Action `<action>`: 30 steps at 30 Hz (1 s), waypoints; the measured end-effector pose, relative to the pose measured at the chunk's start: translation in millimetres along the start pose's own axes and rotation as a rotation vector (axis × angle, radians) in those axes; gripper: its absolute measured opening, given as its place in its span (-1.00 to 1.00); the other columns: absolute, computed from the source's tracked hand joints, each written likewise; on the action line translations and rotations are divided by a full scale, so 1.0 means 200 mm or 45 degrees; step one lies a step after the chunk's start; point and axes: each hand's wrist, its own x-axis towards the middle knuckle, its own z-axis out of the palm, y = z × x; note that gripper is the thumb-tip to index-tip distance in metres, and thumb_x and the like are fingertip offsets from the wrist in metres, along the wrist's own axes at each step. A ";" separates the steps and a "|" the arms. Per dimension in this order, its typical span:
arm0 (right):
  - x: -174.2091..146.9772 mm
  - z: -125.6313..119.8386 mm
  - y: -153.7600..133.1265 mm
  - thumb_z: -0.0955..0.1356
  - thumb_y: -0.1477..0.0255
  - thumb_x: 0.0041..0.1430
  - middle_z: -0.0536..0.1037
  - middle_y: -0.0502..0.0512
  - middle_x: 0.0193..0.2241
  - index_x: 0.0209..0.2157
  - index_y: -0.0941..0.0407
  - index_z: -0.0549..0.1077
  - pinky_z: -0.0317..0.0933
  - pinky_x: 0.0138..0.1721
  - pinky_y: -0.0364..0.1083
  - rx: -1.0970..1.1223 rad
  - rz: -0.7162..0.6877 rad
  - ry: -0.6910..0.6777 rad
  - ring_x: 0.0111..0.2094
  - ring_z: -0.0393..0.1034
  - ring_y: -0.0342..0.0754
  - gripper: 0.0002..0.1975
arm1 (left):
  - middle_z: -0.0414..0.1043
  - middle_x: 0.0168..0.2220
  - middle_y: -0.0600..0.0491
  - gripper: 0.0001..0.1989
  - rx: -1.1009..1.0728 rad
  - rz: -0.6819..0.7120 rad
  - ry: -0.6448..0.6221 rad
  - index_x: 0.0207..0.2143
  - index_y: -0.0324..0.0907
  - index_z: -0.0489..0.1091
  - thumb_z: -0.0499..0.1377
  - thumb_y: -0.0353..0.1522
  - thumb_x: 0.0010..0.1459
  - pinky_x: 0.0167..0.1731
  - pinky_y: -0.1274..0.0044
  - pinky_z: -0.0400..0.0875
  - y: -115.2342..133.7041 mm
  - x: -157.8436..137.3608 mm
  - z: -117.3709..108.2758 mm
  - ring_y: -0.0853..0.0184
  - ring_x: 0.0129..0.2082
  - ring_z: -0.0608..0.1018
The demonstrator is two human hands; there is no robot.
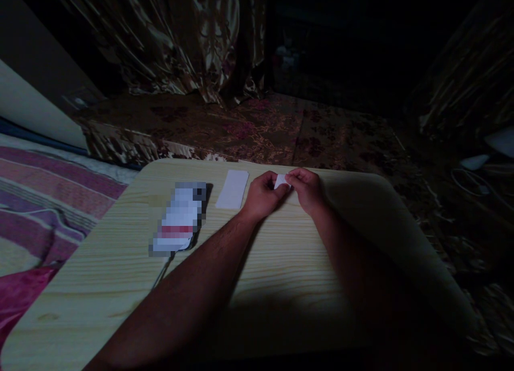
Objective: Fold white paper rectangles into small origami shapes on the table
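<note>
Forearms (201, 274) cross the table (281, 277), phone (179, 218) and white sheet (233, 189) alongside, fingers (299, 174) pinching small paper (281, 181).

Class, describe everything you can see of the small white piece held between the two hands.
The small white piece looks like plain paper, with no marks discernible. The left hand holds its left side and the right hand its right; fingers cover parts of its edges, so its full outline and any folds cannot be told. It is near the far edge of the wood-grained table, right of a larger white rectangle. Whether it touches the tabletop is unclear.
</note>
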 end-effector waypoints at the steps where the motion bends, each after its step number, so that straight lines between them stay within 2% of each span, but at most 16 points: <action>1: 0.00 0.00 0.01 0.42 0.35 -0.09 0.45 -0.05 -0.55 -0.47 0.14 0.44 0.18 -0.44 -0.16 0.019 -0.009 0.043 -0.50 0.29 -0.16 -0.84 | 0.42 -0.48 0.12 -0.81 -0.042 0.005 -0.014 -0.39 -0.21 0.38 0.26 -0.36 -0.12 -0.49 0.61 0.23 0.00 0.00 0.00 0.44 -0.51 0.39; 4: 0.01 0.00 0.02 0.42 0.34 -0.09 0.44 -0.06 -0.56 -0.46 0.13 0.42 0.19 -0.45 -0.16 0.087 0.002 0.031 -0.51 0.30 -0.16 -0.83 | 0.42 -0.46 0.12 -0.74 -0.124 0.013 0.013 -0.31 -0.21 0.36 0.27 -0.41 -0.14 -0.48 0.61 0.27 0.00 0.01 -0.01 0.45 -0.52 0.41; 7: 0.00 0.01 0.02 0.41 0.36 -0.07 0.43 -0.08 -0.60 -0.46 0.13 0.39 0.18 -0.49 -0.16 0.114 0.041 -0.047 -0.56 0.31 -0.16 -0.84 | 0.40 -0.50 0.15 -0.68 -0.236 -0.005 0.135 -0.28 -0.20 0.35 0.28 -0.44 -0.17 -0.49 0.61 0.29 -0.01 0.02 -0.01 0.47 -0.55 0.40; 11: -0.01 0.01 -0.01 0.39 0.42 -0.07 0.41 -0.10 -0.66 -0.48 0.13 0.37 0.15 -0.49 -0.17 -0.005 0.048 -0.134 -0.59 0.30 -0.17 -0.89 | 0.36 -0.54 0.20 -0.63 -0.438 -0.051 0.243 -0.24 -0.19 0.33 0.28 -0.46 -0.19 -0.52 0.62 0.29 -0.01 0.03 -0.02 0.50 -0.60 0.38; 15: -0.02 0.01 -0.03 0.37 0.44 -0.07 0.38 -0.11 -0.66 -0.53 0.12 0.34 0.10 -0.51 -0.18 -0.130 0.047 -0.220 -0.59 0.27 -0.19 -0.90 | 0.36 -0.55 0.19 -0.66 -0.495 -0.070 0.275 -0.27 -0.20 0.32 0.28 -0.43 -0.18 -0.53 0.61 0.30 -0.01 0.04 -0.02 0.49 -0.61 0.38; 19: -0.03 0.01 -0.05 0.37 0.43 -0.07 0.36 -0.11 -0.67 -0.56 0.13 0.32 0.08 -0.53 -0.19 -0.155 0.035 -0.242 -0.60 0.24 -0.20 -0.87 | 0.40 -0.52 0.16 -0.71 -0.501 -0.063 0.279 -0.31 -0.21 0.36 0.28 -0.43 -0.17 -0.52 0.61 0.30 0.00 0.04 -0.02 0.49 -0.59 0.40; 24: -0.03 0.02 -0.05 0.39 0.34 -0.07 0.45 -0.06 -0.57 -0.40 0.12 0.41 0.17 -0.53 -0.18 -0.011 0.081 -0.167 -0.56 0.31 -0.18 -0.82 | 0.43 -0.52 0.12 -0.80 -0.417 -0.063 0.239 -0.38 -0.24 0.45 0.27 -0.40 -0.15 -0.50 0.60 0.29 0.02 0.02 -0.02 0.47 -0.57 0.40; 30: -0.03 0.02 -0.04 0.42 0.34 -0.09 0.42 -0.08 -0.62 -0.43 0.13 0.42 0.04 -0.61 -0.21 0.015 0.052 -0.122 -0.65 0.17 -0.25 -0.82 | 0.35 -0.56 0.16 -0.67 -0.416 -0.111 0.149 -0.22 -0.23 0.48 0.28 -0.38 -0.14 -0.55 0.61 0.25 0.02 0.02 -0.02 0.50 -0.62 0.34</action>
